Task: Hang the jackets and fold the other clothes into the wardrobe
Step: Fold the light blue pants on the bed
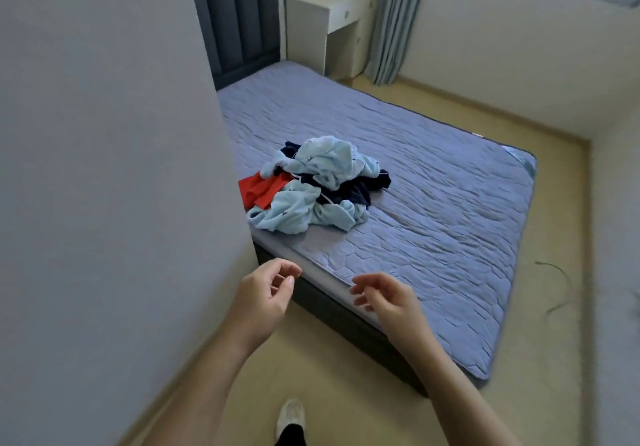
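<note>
A heap of clothes lies on the near-left part of the bed: light blue garments, a dark navy piece and a red one. My left hand hovers in front of the bed's near edge, fingers loosely curled, holding nothing. My right hand hangs beside it over the mattress edge, also loosely curled with nothing in it. Both hands are short of the heap and touch no cloth.
A large pale panel fills the left side and hides part of the bed. A dark padded headboard, a white desk and a grey curtain stand at the far end. Beige floor runs around the bed; a thin cord lies at right.
</note>
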Available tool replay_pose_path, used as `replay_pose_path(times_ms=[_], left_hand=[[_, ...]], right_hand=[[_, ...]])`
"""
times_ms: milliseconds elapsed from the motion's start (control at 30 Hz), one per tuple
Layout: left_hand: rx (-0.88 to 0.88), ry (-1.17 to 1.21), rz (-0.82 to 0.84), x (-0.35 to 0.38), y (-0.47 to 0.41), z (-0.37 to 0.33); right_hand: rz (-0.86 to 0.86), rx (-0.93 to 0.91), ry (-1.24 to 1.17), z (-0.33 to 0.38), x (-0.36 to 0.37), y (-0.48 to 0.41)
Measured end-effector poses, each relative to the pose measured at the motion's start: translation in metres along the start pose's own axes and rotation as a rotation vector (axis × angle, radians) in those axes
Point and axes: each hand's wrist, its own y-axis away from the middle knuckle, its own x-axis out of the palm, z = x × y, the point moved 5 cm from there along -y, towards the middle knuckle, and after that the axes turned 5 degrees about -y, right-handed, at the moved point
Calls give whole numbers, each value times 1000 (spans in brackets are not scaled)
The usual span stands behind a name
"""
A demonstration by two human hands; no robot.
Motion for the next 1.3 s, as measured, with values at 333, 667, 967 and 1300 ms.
replay_pose_path(times_ms=[333,667,967,1300], left_hand=[[-3,-79,139,50,-195,3],[-265,-236,152,139,-384,101],[-489,-723,302,227,-548,285],[-417,-629,28,230,-595,364]], right_hand=[[-64,94,8,-13,-41,-163],[167,280,311,-86,-41,-389],[260,411,469,-247,12,-564],[284,527,250,-333,102,-622]])
